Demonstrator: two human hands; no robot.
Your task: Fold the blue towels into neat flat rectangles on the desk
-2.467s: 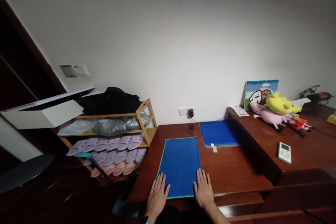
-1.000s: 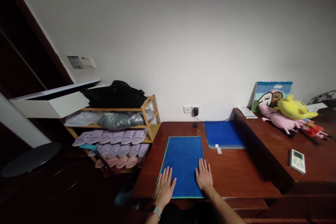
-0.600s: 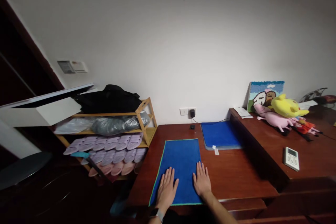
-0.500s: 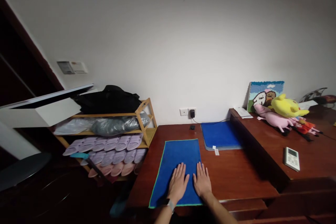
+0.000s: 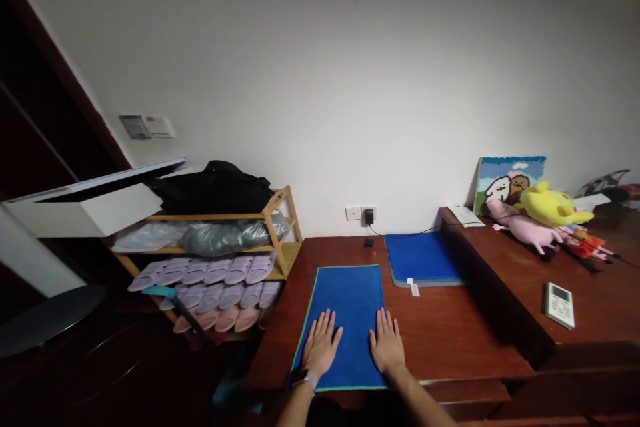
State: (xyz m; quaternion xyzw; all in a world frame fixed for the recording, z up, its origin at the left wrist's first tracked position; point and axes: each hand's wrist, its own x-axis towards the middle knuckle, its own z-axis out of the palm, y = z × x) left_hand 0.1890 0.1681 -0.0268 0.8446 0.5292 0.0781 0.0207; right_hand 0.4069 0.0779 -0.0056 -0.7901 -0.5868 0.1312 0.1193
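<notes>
A blue cloth (image 5: 350, 300) with a bright green edge lies spread flat on the brown wooden table (image 5: 450, 327). My left hand (image 5: 321, 345) rests palm down on its left part, fingers stretched out. Over the cloth's right edge lies my right hand (image 5: 387, 343), also flat with its fingers extended. Neither hand grips anything. Behind and to the right, a pile of blue cloths (image 5: 425, 257) with small white tags sits against the wall.
A wooden rack (image 5: 286, 233) at the left holds several slippers (image 5: 215, 271), plastic-wrapped items and a black bag (image 5: 213, 190). On the raised surface at right are plush toys (image 5: 553, 205), a picture (image 5: 510, 180) and a white remote (image 5: 560, 305). A black plug (image 5: 369, 216) sits in the wall socket.
My left hand has slid left across the cloth, away from the right one. My right hand stays at the right edge. The view has shifted slightly.
</notes>
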